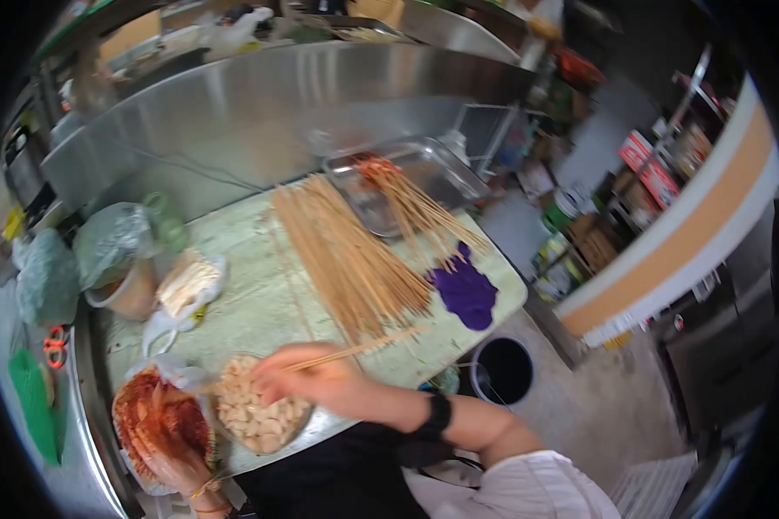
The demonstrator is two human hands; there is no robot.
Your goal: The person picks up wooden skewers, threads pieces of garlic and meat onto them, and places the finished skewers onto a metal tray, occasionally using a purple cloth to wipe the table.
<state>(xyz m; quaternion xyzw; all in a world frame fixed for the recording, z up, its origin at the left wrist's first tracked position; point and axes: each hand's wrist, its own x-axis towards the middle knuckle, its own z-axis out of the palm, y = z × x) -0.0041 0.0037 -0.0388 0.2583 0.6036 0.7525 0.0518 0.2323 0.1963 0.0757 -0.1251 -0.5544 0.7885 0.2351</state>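
Observation:
My right hand (313, 379) pinches a thin bamboo skewer (368, 348) that points right and slightly up. The hand hovers over a bowl of pale food chunks (260, 419) at the table's near edge. A black band is on that wrist. My left hand (180, 471), with a bracelet on the wrist, rests low at the near left in a bag of red-coated food (151, 415). Its fingers blend into the red mass, so their grip is unclear. A large pile of bare skewers (346, 255) lies across the middle of the table.
A metal tray (446, 169) at the far right holds several loaded skewers. A purple cloth (465, 292) lies near the table's right edge, above a black bucket (504, 370) on the floor. Bags and a tub (117, 259) stand at left, near orange-handled scissors (54, 344).

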